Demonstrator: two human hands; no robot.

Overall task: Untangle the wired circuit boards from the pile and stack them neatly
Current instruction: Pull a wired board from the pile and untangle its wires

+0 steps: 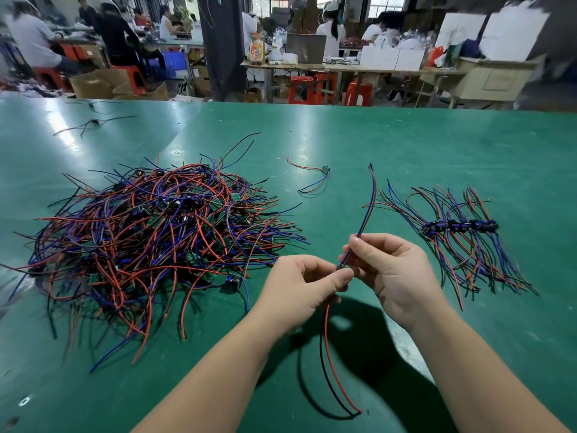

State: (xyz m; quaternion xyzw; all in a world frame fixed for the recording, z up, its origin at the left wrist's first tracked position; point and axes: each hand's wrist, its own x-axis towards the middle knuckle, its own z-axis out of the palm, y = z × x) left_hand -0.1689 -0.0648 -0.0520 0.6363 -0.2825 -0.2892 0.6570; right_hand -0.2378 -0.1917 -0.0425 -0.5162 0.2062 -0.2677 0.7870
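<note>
A big tangled pile (pixel 150 235) of small green circuit boards with red, blue and black wires lies on the left of the green table (pixel 406 145). A neat row of sorted boards (pixel 459 228) with their wires fanned out lies on the right. Between them, above the table, both hands hold one wired board (pixel 343 268). My left hand (pixel 299 289) pinches the board; its red and black wires hang down toward me. My right hand (pixel 390 270) pinches the blue and red wire pair that rises up and away. One loose wired board (pixel 325 170) lies farther back.
A few stray black wires (pixel 93 122) lie at the table's far left. Beyond the far edge stand red stools (pixel 301 89), cardboard boxes, other benches and several people at work.
</note>
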